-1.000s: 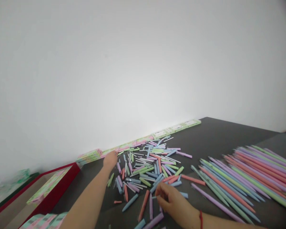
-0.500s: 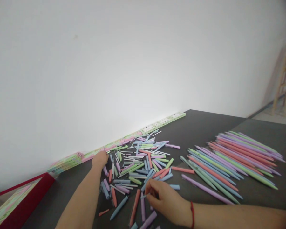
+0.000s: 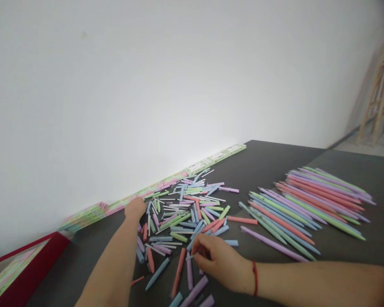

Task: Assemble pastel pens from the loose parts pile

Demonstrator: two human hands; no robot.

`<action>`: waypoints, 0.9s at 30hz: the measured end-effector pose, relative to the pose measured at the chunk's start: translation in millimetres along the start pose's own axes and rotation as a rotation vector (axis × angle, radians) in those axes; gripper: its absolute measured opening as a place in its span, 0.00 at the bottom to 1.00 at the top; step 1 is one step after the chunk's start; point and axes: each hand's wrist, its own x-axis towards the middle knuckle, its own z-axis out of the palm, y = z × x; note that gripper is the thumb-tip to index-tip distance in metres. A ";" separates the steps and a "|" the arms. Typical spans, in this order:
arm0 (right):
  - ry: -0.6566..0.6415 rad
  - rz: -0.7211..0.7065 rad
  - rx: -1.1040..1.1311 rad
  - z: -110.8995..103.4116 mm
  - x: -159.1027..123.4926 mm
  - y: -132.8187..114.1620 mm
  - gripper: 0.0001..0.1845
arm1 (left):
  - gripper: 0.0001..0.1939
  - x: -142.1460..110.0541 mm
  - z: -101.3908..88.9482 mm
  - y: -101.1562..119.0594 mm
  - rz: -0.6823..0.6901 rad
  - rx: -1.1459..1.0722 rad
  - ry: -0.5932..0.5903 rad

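Observation:
A loose heap of pastel pen parts (image 3: 185,213), barrels, caps and thin white refills, lies on the dark table (image 3: 275,162). My left hand (image 3: 135,208) reaches to the heap's far left edge near the wall, its fingers curled and hidden from me. My right hand (image 3: 215,258) rests at the heap's near side, fingers pinched on a thin white refill (image 3: 191,256). To the right lie rows of assembled pastel pens (image 3: 304,204), side by side.
Flat green and pink printed boxes (image 3: 166,185) line the foot of the white wall. A red tray (image 3: 25,273) with more printed boxes sits at the lower left. A wooden frame (image 3: 382,85) stands at the far right beyond the table.
The view has swung right, so the red tray has slid toward the left edge. My left hand stays at the heap's far side; my right hand has picked up a thin refill.

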 end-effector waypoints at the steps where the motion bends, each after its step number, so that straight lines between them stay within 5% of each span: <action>1: 0.006 0.003 0.027 0.3 0.4 0.6 0.07 | 0.15 -2.1 -5.1 1.5 -0.031 -0.070 -0.025; 6: 0.026 0.011 0.228 0.0 4.7 2.4 0.05 | 0.12 -47.1 -41.0 23.5 -0.063 -0.598 -0.128; 11: 0.081 -0.006 0.310 -12.2 4.6 -10.8 0.04 | 0.13 -161.5 -62.9 69.1 0.074 -1.240 -0.314; 16: 0.162 -0.142 0.173 -28.2 -3.5 -34.0 0.03 | 0.12 -254.0 -58.2 97.3 0.097 -1.601 -0.453; 20: 0.133 -0.242 -0.008 -30.1 -11.1 -47.8 0.03 | 0.11 -279.2 -48.4 98.9 0.028 -1.993 -0.617; 27: 0.036 -0.208 -0.028 -20.3 -16.2 -44.3 0.04 | 0.20 -277.6 -29.8 102.6 -0.131 -2.140 -0.498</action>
